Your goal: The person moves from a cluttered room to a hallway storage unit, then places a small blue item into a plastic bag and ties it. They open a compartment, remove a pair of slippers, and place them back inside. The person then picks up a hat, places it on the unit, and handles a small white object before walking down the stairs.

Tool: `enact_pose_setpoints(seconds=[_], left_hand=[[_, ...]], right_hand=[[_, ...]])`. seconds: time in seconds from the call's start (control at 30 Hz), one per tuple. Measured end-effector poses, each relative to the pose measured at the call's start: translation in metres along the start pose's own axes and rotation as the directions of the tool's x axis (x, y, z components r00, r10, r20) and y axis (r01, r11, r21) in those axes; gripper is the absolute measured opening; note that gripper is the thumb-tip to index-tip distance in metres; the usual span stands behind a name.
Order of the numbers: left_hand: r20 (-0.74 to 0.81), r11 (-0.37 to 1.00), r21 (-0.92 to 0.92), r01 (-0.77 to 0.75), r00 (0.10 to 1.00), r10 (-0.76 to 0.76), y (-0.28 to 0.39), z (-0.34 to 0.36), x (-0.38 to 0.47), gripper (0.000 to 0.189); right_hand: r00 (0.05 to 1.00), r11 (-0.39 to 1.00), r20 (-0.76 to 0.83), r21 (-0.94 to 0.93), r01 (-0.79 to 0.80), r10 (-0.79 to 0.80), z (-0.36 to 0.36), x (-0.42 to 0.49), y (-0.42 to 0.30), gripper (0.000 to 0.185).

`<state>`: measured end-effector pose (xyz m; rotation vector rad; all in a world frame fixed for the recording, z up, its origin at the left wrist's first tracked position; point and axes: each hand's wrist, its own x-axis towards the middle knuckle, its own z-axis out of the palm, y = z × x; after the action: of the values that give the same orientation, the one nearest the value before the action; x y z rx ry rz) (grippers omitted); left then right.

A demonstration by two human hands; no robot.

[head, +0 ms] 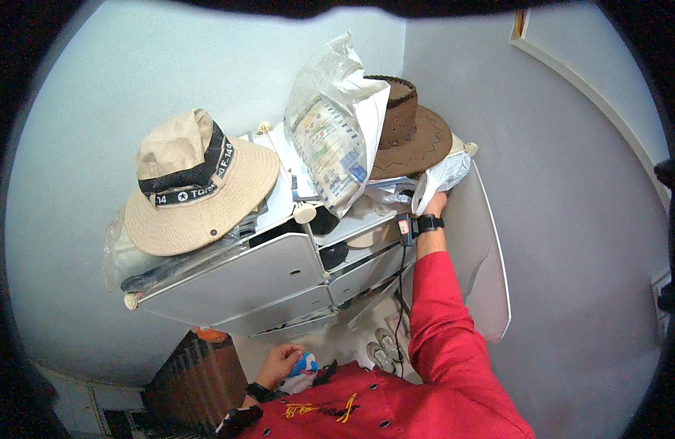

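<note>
My right hand [438, 203] reaches into the open upper right compartment of a white panel cabinet [233, 277]. Its fingers are mostly hidden behind a white plastic bag [450, 173], so I cannot tell what they hold. Close to my body, my left hand [278, 363] pinches a small blue and white fabric item [304, 363], perhaps a sock. Inside the open compartment, a beige rounded thing [365, 240] and a black item [333, 255] show beside my right wrist. The opened door [483, 258] stands to the right of my arm.
On the cabinet top are a beige bucket hat [200, 186], a brown leather-look hat [409, 137] and a clear plastic bag [332, 148] with printed packs. A black cable [399, 307] hangs from my wrist device. Shoes [384, 351] rest on the floor; a brown box-like piece [197, 373] stands left.
</note>
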<state>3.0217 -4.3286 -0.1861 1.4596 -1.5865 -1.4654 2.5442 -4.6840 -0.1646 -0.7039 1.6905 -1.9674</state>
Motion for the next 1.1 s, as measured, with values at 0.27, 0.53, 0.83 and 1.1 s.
enact_pose_setpoints(seconds=[0.27, 0.53, 0.83, 1.1], left_hand=[[0.033, 0.993, 0.119, 0.017, 0.999, -0.021, 0.006, 0.003, 0.002, 0.021], [-0.013, 0.976, 0.214, 0.048, 0.999, -0.046, 0.001, -0.007, -0.011, 0.027], [-0.071, 0.977, 0.141, 0.162, 0.986, -0.154, 0.006, -0.014, -0.032, 0.029], [-0.066, 0.987, -0.095, 0.127, 0.989, -0.133, -0.029, -0.008, -0.029, 0.028]], right_hand=[[0.991, 0.863, 0.023, 0.488, -0.129, 0.135, -0.003, 0.006, -0.029, 0.045], [0.841, 0.856, -0.261, -0.36, 0.372, -0.475, 0.025, -0.032, -0.058, 0.068], [0.919, 0.93, -0.146, -0.032, 0.365, -0.366, 0.028, 0.012, -0.047, 0.04], [0.954, 0.963, -0.139, 0.001, 0.27, -0.267, 0.008, -0.006, -0.048, 0.038]])
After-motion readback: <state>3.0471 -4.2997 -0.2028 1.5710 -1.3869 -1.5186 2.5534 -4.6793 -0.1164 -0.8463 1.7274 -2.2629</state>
